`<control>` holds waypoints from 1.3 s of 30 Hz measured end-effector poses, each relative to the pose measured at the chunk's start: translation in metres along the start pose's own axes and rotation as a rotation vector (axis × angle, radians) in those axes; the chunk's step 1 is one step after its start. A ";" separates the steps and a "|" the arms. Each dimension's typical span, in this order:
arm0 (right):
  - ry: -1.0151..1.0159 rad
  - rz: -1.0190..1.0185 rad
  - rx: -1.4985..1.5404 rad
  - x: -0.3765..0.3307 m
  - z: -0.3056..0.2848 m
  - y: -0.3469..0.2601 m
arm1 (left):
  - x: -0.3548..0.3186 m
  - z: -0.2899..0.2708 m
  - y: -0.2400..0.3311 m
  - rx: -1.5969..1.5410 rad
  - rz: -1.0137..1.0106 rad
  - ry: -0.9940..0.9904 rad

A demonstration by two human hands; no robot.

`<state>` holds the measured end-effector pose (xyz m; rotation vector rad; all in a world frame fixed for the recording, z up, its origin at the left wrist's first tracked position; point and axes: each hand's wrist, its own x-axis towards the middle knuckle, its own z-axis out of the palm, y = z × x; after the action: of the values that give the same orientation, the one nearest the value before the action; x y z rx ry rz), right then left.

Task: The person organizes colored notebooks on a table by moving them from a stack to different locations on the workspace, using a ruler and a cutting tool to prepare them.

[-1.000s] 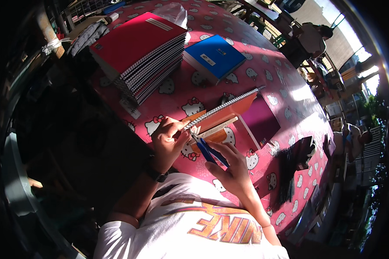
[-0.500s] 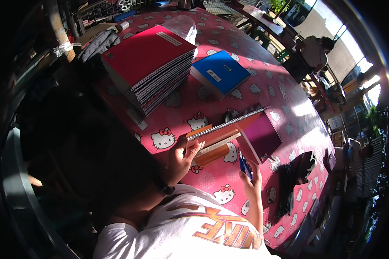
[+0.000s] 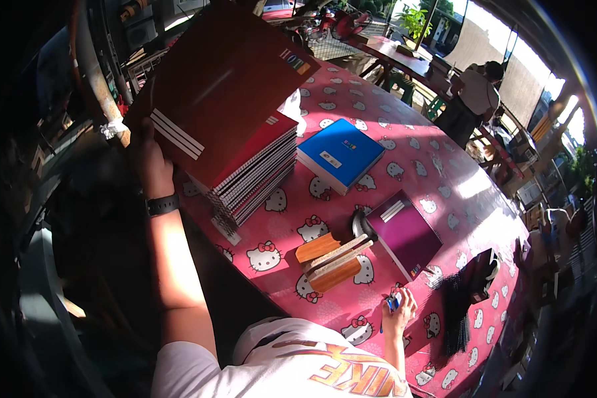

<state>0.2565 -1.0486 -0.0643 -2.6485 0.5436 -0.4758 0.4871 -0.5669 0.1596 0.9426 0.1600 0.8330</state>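
Observation:
My left hand (image 3: 154,159) grips a dark red notebook (image 3: 225,86) by its lower left edge and holds it tilted over a tall stack of spiral notebooks (image 3: 255,179) with red covers. My fingers are partly hidden behind that cover. Low on the right, my right hand (image 3: 399,310) is closed round a small blue tool (image 3: 393,303), whose kind I cannot make out. Between the hands sits a small wooden stand (image 3: 335,262) made of slats. A purple notebook (image 3: 406,233) lies beyond my right hand, touching a black rounded object (image 3: 363,224).
A blue notebook stack (image 3: 341,154) is right of the tall stack. Black wire coils (image 3: 456,325) and a black box-like object (image 3: 482,275) lie at the right. The table wears a pink cartoon cat cloth (image 3: 285,292). A person (image 3: 477,96) stands by a far table.
My left hand has moved from the wooden stand to the tall stack, carrying the notebook up and left. My right hand has shifted slightly right and down. The view has tilted up.

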 end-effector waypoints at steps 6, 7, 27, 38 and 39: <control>0.169 -0.177 0.048 0.052 0.008 -0.006 | 0.098 -0.073 -0.093 1.032 0.245 -0.104; 0.184 -0.225 0.027 0.062 0.010 -0.005 | 0.099 -0.074 -0.095 1.075 0.214 -0.076; 0.244 0.546 0.225 0.149 0.042 0.076 | -0.063 0.014 -0.105 1.545 0.879 -0.866; 0.106 0.638 -0.002 0.162 0.030 0.046 | -0.206 0.016 -0.103 0.799 0.247 -1.282; 0.091 0.668 0.049 0.165 0.025 0.043 | -0.227 0.007 -0.115 0.818 0.199 -1.386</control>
<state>0.3962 -1.1488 -0.0645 -2.2165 1.3519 -0.3875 0.3996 -0.7640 0.0248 2.1332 -0.8691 0.1002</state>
